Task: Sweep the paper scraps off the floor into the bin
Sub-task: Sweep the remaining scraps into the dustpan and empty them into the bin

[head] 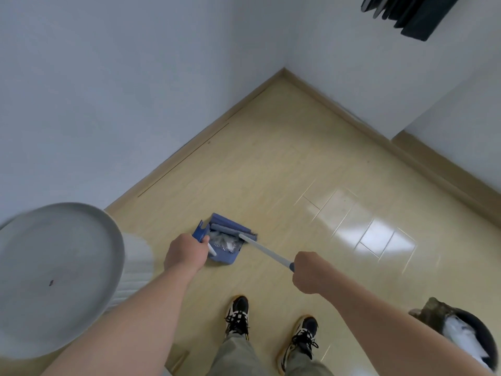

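Now, on the head view, I see the left hand (187, 253) curled round the dustpan (222, 260) handle, with the pan on the floor just ahead of it. The right hand (309, 272) fists the broom (267, 249) pole, its head at the pan's mouth. The paper scraps (225, 241) sit inside the pan, so sweeping looks nearly finished. Next: lift it level and tip it into the dark bin (482, 329) behind the right hand.
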